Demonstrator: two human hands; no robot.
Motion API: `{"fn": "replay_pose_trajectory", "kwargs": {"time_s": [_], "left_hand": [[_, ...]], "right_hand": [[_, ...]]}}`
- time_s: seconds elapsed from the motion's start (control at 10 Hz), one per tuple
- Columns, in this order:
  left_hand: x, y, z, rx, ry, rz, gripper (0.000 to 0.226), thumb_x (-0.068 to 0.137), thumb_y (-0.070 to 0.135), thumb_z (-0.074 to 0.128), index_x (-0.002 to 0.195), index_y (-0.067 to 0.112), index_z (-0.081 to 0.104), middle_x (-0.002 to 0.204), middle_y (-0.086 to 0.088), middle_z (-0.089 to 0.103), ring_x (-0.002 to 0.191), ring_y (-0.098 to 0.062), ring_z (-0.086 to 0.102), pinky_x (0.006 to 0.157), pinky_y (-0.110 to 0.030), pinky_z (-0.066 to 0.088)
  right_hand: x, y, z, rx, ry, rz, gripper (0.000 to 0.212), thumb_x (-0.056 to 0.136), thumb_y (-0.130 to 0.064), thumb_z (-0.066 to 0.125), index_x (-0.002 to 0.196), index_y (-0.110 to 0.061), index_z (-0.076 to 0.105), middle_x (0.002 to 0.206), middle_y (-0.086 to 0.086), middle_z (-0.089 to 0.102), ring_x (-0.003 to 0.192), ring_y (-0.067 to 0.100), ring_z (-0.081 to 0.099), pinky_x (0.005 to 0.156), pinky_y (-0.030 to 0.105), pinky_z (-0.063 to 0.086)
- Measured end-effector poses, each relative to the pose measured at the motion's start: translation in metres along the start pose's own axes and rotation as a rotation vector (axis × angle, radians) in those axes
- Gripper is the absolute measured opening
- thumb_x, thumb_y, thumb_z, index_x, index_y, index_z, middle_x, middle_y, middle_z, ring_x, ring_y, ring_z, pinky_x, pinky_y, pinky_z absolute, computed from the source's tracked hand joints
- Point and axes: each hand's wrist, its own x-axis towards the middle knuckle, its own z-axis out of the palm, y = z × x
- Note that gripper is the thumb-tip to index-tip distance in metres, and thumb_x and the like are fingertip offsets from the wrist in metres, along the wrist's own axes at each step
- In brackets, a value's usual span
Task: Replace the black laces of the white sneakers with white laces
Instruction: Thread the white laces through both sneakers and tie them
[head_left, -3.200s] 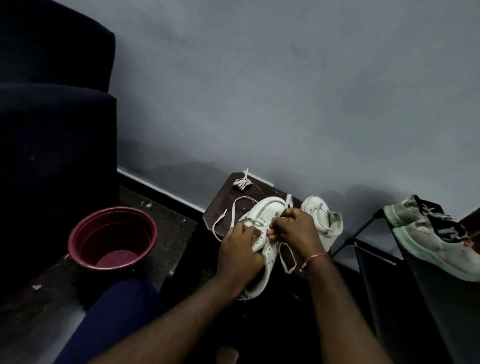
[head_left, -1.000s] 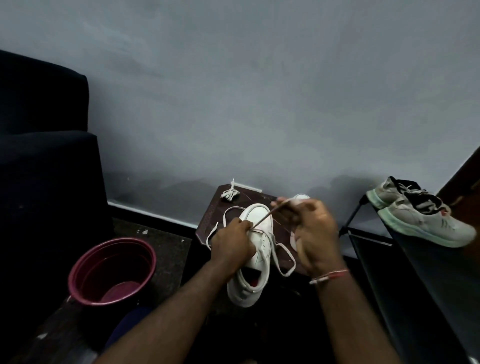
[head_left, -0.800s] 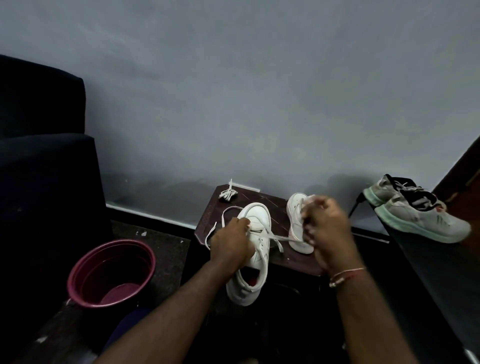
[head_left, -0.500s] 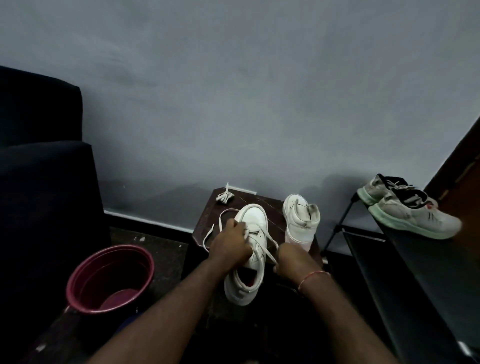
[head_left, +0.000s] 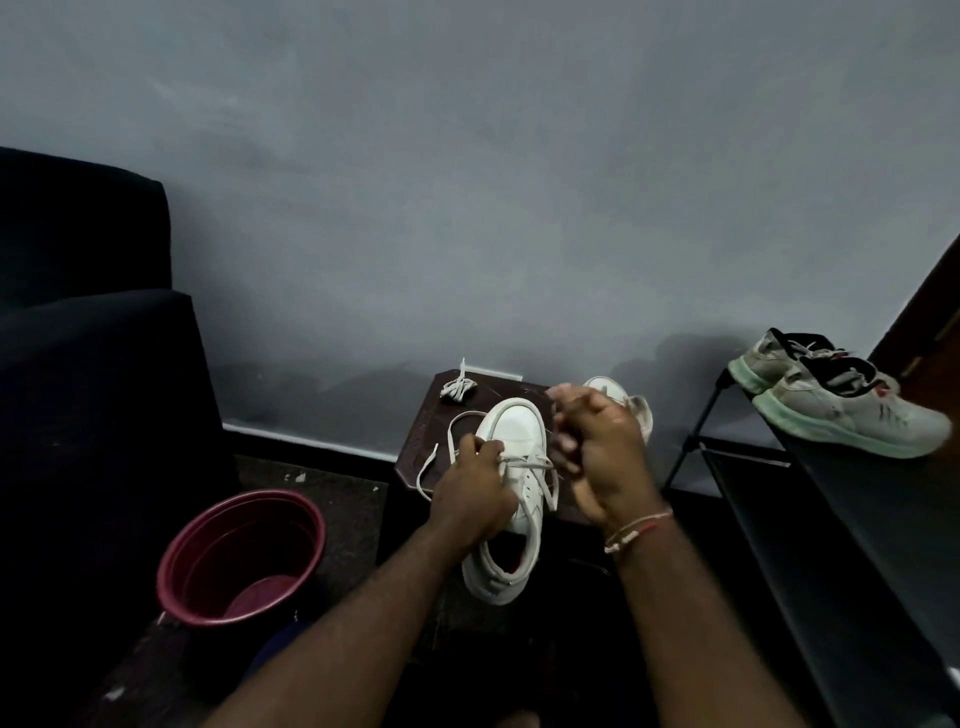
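Left hand (head_left: 475, 496) tight around the white sneaker (head_left: 517, 428), right hand (head_left: 605, 457) in a curled pinch on its white lace (head_left: 531, 462).

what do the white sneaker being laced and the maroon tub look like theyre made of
White sneaker: smooth leather or faux leather, soft sheen on its toe, no visible weave. Maroon tub: probably moulded plastic, even colour and a thin rolled rim. Dim light leaves both uncertain.

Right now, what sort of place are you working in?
Probably a room in a home, near where shoes are kept: a dark upholstered armchair on the left, a black rack holding worn sneakers on the right, and a maroon bucket on the floor by a plain grey wall.
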Motion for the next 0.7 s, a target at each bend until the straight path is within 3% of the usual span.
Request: {"fn": "replay_pose_trajectory", "kwargs": {"time_s": [0.1,0.2,0.3,0.4,0.5,0.6,0.7], "left_hand": [[0.003,-0.001,-0.001,-0.015,-0.019,-0.016,0.056,0.083,0.021,0.054,0.138,0.02,0.043,0.134,-0.004,0.036,0.113,-0.032,0.053,0.092,-0.039,0.043],[0.005,0.0,-0.001,-0.026,-0.012,-0.027,0.052,0.084,0.023,0.054,0.135,0.021,0.045,0.132,-0.004,0.037,0.113,-0.031,0.052,0.093,-0.039,0.044],[0.006,0.0,0.0,-0.031,0.002,-0.038,0.049,0.085,0.025,0.053,0.133,0.022,0.047,0.132,-0.003,0.037,0.113,-0.032,0.052,0.093,-0.039,0.042],[0.008,-0.001,0.0,-0.048,-0.003,-0.059,0.049,0.085,0.022,0.052,0.134,0.021,0.047,0.133,-0.005,0.037,0.115,-0.033,0.052,0.094,-0.039,0.042],[0.009,0.002,0.002,-0.038,0.006,-0.056,0.046,0.088,0.023,0.051,0.133,0.019,0.047,0.133,-0.005,0.037,0.113,-0.033,0.052,0.093,-0.04,0.042],[0.006,0.003,0.006,0.004,0.029,-0.027,0.043,0.093,0.03,0.048,0.135,0.018,0.046,0.135,-0.006,0.036,0.116,-0.031,0.05,0.095,-0.04,0.041],[0.005,0.001,0.006,0.02,0.008,-0.025,0.045,0.092,0.029,0.049,0.136,0.018,0.044,0.136,-0.006,0.035,0.119,-0.031,0.048,0.096,-0.041,0.041]], "right_hand": [[0.012,0.032,-0.018,-1.315,-0.057,-0.125,0.018,0.092,-0.021,0.058,0.085,-0.009,0.07,0.085,0.012,0.07,0.08,0.027,0.066,0.067,0.028,0.047],[0.012,0.05,-0.038,-1.674,-0.225,0.024,0.023,0.093,-0.028,0.055,0.096,-0.009,0.068,0.102,0.016,0.068,0.099,0.032,0.065,0.077,0.033,0.048],[0.011,0.044,-0.046,-1.641,-0.492,0.08,0.016,0.091,-0.027,0.063,0.085,-0.013,0.069,0.09,0.012,0.069,0.082,0.021,0.061,0.07,0.025,0.042],[0.003,0.025,-0.044,-0.907,-0.431,0.048,0.015,0.092,-0.02,0.064,0.08,-0.01,0.067,0.073,0.0,0.062,0.066,0.012,0.054,0.065,0.026,0.041],[0.002,0.007,-0.035,0.043,-0.13,-0.081,0.011,0.074,-0.028,0.072,0.078,-0.018,0.07,0.073,-0.003,0.064,0.062,0.007,0.054,0.065,0.022,0.047],[-0.001,-0.003,-0.022,0.492,-0.11,-0.065,0.025,0.074,-0.029,0.068,0.093,-0.013,0.062,0.09,0.005,0.066,0.057,0.008,0.054,0.054,0.02,0.047],[-0.01,-0.005,-0.011,0.368,-0.21,-0.004,0.014,0.087,-0.023,0.056,0.087,-0.01,0.058,0.081,0.007,0.068,0.043,0.007,0.043,0.043,0.019,0.039]]}}
